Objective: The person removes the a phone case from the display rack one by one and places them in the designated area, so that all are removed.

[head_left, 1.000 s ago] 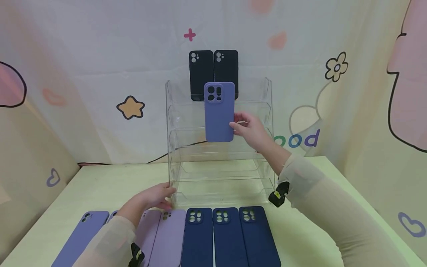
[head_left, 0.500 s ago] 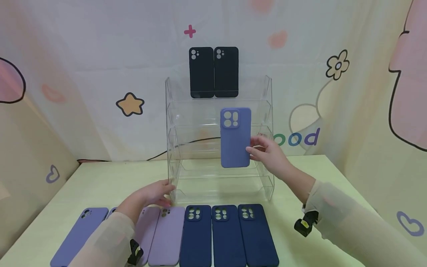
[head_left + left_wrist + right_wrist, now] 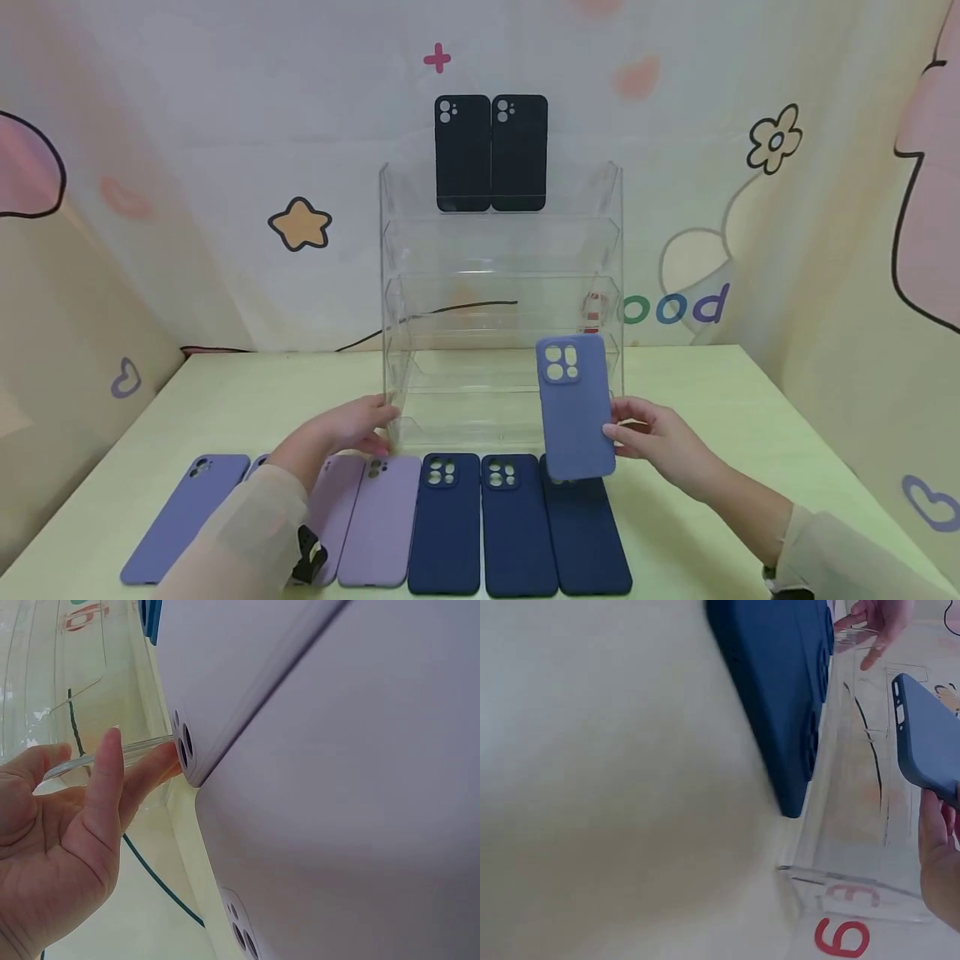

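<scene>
A periwinkle phone case is upright and slightly tilted in front of the clear tiered rack. My right hand pinches its right edge between thumb and fingers. The case's lower end overlaps the top of a navy phone case in the head view. With my left hand I grip the rack's lower left side; in the left wrist view, thumb and fingers of that hand are on either side of the clear panel's edge. Two black phone cases stand side by side on the rack's top tier.
Along the table's front lie two more navy cases, two lilac cases and, further left, periwinkle cases, partly hidden by my left sleeve. Behind the rack hangs a patterned cloth. Pale green tabletop extends right of the rack.
My right hand has brought the periwinkle case down and to the right, from just below the black cases to low in front of the rack. The left hand stays on the rack.
</scene>
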Demonstrator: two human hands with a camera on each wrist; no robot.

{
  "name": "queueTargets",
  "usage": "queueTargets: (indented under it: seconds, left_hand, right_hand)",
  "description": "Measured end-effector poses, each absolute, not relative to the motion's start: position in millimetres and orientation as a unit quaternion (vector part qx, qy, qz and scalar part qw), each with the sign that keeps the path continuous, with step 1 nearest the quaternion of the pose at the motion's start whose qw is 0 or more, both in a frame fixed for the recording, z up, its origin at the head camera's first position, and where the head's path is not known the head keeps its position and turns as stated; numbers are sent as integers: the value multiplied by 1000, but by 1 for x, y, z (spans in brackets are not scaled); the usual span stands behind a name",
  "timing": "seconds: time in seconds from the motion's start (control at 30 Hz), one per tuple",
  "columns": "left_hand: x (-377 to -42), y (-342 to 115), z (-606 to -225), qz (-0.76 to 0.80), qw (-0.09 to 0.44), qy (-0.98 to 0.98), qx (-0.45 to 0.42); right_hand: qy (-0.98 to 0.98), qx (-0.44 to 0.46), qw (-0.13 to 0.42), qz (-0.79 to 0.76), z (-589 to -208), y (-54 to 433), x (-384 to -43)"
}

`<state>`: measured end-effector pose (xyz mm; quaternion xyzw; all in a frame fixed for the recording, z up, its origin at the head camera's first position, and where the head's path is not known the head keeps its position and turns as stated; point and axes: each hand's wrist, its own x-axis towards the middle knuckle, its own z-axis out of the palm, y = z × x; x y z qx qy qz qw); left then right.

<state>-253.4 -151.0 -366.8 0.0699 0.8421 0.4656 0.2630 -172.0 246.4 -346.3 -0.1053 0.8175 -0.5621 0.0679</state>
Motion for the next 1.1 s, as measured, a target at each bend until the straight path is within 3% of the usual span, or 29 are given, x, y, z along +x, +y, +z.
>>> queueTargets:
  seconds: [0.3,0.6,0.77,1.1]
  left_hand:
    - [-254,-149,-367,473,266,837,69]
    - [-256,-150,-367,468,261,843,58]
    - [-255,-150,-367,466,261,844,56]
    - [-254,-150,-365,467,266,841,62]
  right_hand:
    - [796,-80,183,-571,-373,300,-142]
    - [785,-34,256,-563,-398,340,-128]
    - [815,0,259,-519,-403,338,-125]
    - [871,-55,204,-443,-402,314,-125]
